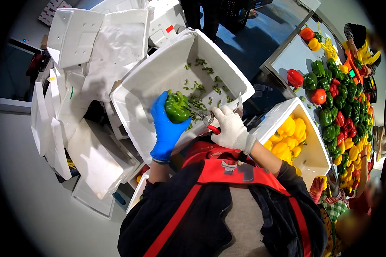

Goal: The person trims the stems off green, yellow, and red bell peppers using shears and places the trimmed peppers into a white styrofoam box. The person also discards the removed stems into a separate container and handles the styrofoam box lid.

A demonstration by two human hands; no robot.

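Note:
My left hand [164,128], in a blue glove, grips a green bell pepper [176,109] over a white foam box [135,98]. My right hand [227,126], in a white glove, is closed on red-handled pruning shears [212,127], whose metal blades reach toward the pepper's stem side; whether they touch it is hard to tell. Several small cut green stems [198,85] lie scattered on the bottom of the box beneath my hands.
Stacked empty foam boxes [103,47] fill the left. A foam box of yellow peppers [287,139] stands at the right. Beyond it, a table [287,55] bears mixed peppers [339,100]. Other people stand around it, including a red-gloved hand [316,190] and someone at the upper right [356,38].

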